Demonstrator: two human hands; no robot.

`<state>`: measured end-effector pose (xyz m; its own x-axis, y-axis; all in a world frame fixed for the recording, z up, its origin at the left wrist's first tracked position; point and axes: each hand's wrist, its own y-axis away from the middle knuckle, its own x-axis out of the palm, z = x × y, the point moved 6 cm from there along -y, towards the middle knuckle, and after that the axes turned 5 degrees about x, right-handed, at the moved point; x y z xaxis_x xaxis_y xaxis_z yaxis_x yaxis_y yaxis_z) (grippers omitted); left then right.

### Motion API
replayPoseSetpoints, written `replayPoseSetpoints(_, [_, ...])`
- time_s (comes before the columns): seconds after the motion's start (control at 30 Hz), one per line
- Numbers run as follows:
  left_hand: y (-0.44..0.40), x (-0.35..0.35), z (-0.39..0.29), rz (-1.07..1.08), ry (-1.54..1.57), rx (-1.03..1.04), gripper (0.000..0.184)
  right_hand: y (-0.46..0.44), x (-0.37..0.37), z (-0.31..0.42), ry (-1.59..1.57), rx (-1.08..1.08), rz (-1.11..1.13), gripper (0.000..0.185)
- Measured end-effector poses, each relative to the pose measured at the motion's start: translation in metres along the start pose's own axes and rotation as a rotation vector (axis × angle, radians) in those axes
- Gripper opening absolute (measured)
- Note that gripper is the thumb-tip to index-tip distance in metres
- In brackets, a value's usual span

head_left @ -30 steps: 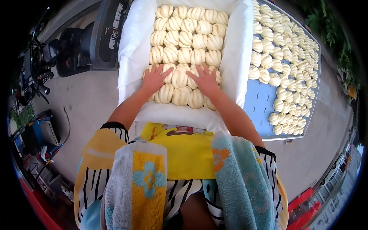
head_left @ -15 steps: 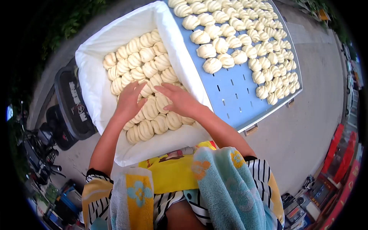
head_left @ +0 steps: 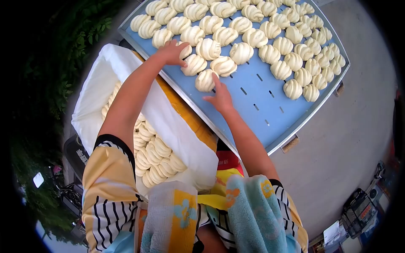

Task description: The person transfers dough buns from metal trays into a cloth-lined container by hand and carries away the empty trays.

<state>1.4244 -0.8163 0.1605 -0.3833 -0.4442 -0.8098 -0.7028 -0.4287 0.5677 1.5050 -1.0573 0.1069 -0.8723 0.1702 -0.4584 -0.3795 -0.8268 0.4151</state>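
Rows of pale twisted dough buns (head_left: 208, 49) lie on a blue slotted tray (head_left: 253, 114) with a metal rim. My left hand (head_left: 172, 53) is over buns near the tray's left edge, fingers spread, touching or just above one. My right hand (head_left: 220, 96) is beside the nearest bun (head_left: 206, 81), its fingers apart and a fingertip at the bun's right side. Neither hand has a bun lifted. More buns (head_left: 156, 158) are packed in a box lined with white cloth (head_left: 185, 139), partly hidden behind my left arm.
A yellow-brown surface (head_left: 181, 107) shows between the box and the tray. A dark bin (head_left: 76, 156) stands left of the box. Foliage is at the far left, with assorted items (head_left: 358, 211) at the lower right.
Both my hands have moved from the buns in the cloth-lined box to the buns on the blue tray. The view has turned and shifted toward the tray.
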Motion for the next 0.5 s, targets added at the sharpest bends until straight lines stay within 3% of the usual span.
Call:
replayPoseSetpoints(0.03, [-0.011, 0.011, 0.004, 0.037, 0.052, -0.035, 0.102, -0.01, 0.008, -0.003, -0.029, 0.03, -0.047, 0.099])
replayPoseSetpoints(0.07, [-0.021, 0.025, 0.009, -0.022, 0.041, -0.01, 0.097, -0.019, 0.012, 0.003, -0.056, 0.057, -0.096, 0.098])
replayPoseSetpoints(0.17, [-0.02, 0.02, -0.002, 0.165, -0.009, 0.01, 0.091, -0.04, 0.028, 0.016, -0.275, 0.196, -0.17, 0.093])
replayPoseSetpoints(0.23, [-0.023, 0.024, 0.006, 0.149, 0.007, 0.043, 0.09, -0.049, 0.033, 0.021, -0.383, 0.275, -0.187, 0.091])
replayPoseSetpoints(0.5, [-0.018, 0.038, -0.033, 0.234, -0.017, 0.074, 0.078, -0.033, 0.002, -0.006, -0.179, 0.191, 0.002, 0.071])
